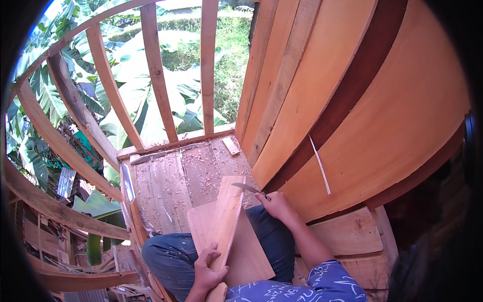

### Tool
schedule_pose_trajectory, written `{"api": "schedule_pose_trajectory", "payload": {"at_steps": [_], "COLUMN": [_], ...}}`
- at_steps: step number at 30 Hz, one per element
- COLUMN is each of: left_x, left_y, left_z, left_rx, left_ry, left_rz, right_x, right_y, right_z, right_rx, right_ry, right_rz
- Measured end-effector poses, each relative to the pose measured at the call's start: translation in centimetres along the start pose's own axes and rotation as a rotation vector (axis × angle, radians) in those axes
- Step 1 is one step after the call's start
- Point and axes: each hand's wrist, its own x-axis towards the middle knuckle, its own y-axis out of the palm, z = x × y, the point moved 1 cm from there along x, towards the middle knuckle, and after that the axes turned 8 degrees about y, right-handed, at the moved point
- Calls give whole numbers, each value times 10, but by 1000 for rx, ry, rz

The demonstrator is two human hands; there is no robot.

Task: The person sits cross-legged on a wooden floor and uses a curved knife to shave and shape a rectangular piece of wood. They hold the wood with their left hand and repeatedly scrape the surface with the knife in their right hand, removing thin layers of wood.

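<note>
My right hand (279,205) is closed round the handle of a knife (246,187). The blade points left, its tip by the upper end of a narrow wooden board (229,214); whether it touches cannot be told. My left hand (208,267) grips that board near its lower end, fingers wrapped over its edge. Beneath it, a wider wooden board (254,254) lies across my lap, over my blue jeans (168,251).
Wood shavings litter the plank floor (168,189) ahead, where a small wood block (231,146) lies. Wooden railing slats (156,75) stand at the front and left, with banana leaves beyond. A wall of wooden panels (387,116) rises on the right, a thin pale strip (320,163) against it.
</note>
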Motion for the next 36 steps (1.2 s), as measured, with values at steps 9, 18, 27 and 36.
{"api": "schedule_pose_trajectory", "payload": {"at_steps": [9, 18, 27, 36], "left_x": [2, -32, -28, -15], "left_y": [-11, -16, -30, -41], "left_z": [-10, -7, 3, 6], "left_rx": [-20, -2, 57, -12], "left_ry": [6, 16, 163, 9], "left_rz": [10, -55, 60, 99], "right_x": [-42, -42, 2, -28], "right_y": [45, 42, 27, 14], "right_z": [0, -11, -4, 29], "right_rx": [207, 7, 89, 42], "right_ry": [-246, -284, -218, -91], "right_rz": [-52, -50, -138, 15]}}
